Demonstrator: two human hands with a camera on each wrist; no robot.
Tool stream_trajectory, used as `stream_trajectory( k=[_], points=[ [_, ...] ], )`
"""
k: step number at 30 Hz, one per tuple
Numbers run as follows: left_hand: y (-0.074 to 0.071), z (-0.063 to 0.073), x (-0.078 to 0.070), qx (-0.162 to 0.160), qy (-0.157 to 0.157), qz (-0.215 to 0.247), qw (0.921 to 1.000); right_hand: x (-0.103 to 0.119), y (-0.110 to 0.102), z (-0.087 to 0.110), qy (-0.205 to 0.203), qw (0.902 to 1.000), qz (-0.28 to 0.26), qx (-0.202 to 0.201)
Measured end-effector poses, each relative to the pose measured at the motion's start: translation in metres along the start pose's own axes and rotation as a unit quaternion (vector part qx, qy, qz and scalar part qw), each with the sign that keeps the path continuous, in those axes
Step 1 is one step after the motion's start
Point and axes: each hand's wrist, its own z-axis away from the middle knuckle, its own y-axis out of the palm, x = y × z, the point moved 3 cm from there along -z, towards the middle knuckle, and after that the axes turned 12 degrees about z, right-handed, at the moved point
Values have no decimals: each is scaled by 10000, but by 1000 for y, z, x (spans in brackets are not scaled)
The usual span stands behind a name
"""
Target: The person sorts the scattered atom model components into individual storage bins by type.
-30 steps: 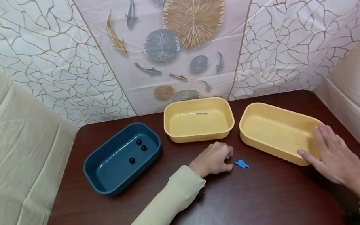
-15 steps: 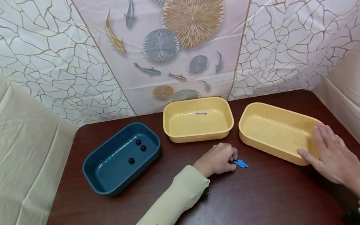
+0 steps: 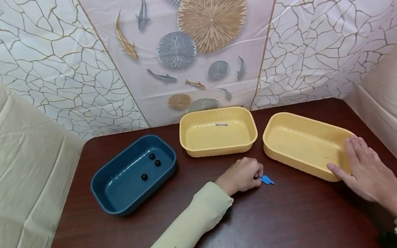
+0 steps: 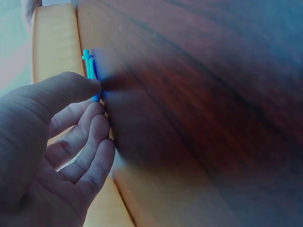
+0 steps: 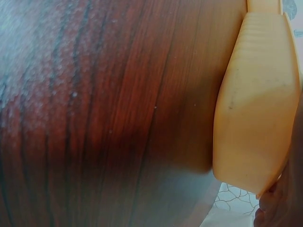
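Observation:
My left hand (image 3: 240,175) is low over the middle of the table, its thumb and fingers pinching one end of a small blue plastic piece (image 3: 267,180). In the left wrist view, the blue piece (image 4: 90,66) sticks out past the thumb tip, slim and with a small crossbar near its end. Its pinched end is hidden by the fingers. My right hand (image 3: 371,175) rests with fairly straight fingers on the near right end of the right yellow bin (image 3: 297,164), the thumb at its front rim. The right wrist view shows this bin's outer wall (image 5: 255,104).
A second yellow bin (image 3: 221,151) stands at the back middle with a small purplish stick (image 3: 221,125) inside. At the left is a dark blue bin (image 3: 116,200) holding three black balls (image 3: 144,177). A patterned cloth (image 3: 175,83) hangs behind the brown table (image 3: 281,229).
My left hand has moved slightly right and its fingers have closed on the end of the blue piece, which it was beside before. The right hand stays on the bin.

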Motion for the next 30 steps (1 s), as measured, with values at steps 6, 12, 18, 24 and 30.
stream_trajectory(
  k=[6, 12, 18, 24, 30],
  points=[
    [0, 0, -1, 33, 37, -74, 10000, 1, -1, 1, -6, 10000, -25, 13],
    [-1, 0, -2, 191, 72, -186, 9996, 1, -1, 2, -12, 10000, -41, -3],
    [-4, 4, -2, 270, 41, -202, 9994, 0, -2, 1, -33, 10000, -34, -34],
    [-9, 8, -2, 315, -39, -174, 9993, 0, -1, 1, -17, 10000, -37, -22],
    [-18, 8, -4, 227, 38, -302, 9993, 0, -1, 1, -24, 10000, -28, -19]
  ],
)
